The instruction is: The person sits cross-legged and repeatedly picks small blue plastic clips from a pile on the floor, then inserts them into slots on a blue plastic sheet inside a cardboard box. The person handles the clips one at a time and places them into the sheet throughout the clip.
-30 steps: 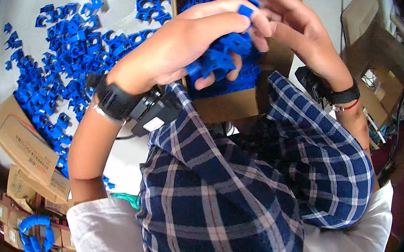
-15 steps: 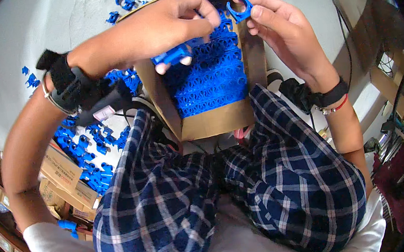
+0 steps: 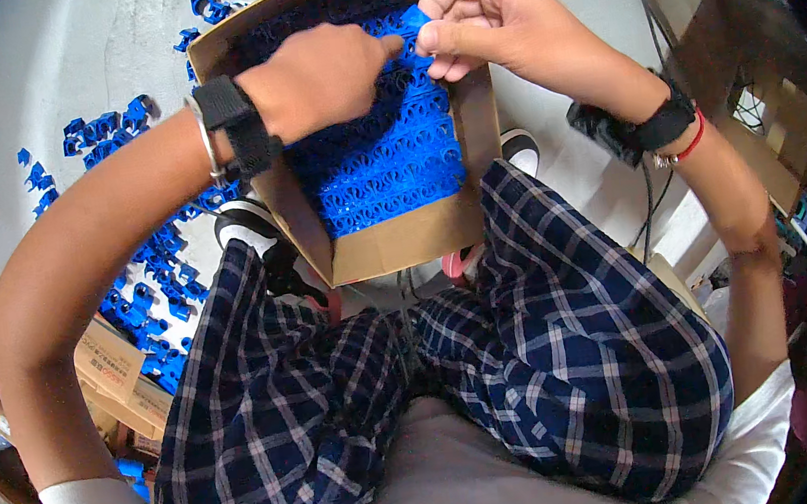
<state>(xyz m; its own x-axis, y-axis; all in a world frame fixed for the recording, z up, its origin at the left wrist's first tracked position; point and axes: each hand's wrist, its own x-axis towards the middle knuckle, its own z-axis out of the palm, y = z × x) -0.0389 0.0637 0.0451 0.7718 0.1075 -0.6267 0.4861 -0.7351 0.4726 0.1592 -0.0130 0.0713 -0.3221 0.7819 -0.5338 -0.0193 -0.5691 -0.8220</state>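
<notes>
Between my legs stands an open cardboard box point(image 3: 403, 250) with rows of blue plastic pipe clips point(image 3: 388, 165) packed inside. At its far right part my right hand point(image 3: 487, 25) pinches one blue pipe clip point(image 3: 413, 21) between thumb and fingers. My left hand point(image 3: 326, 72) reaches over the box, back upward, its index finger pointing toward the right hand's fingertips. The other left fingers curl under the palm; what they hold is hidden.
Loose blue clips point(image 3: 143, 304) are scattered on the pale floor left of the box, with a few point(image 3: 210, 8) beyond its far left corner. Cardboard cartons point(image 3: 110, 364) lie at the left. Dark cables point(image 3: 652, 15) run along the right.
My right hand has moved left and down to the clips in the box, carrying its clip. My left hand has turned palm-down over the box; the clips seen in it before are now hidden.
</notes>
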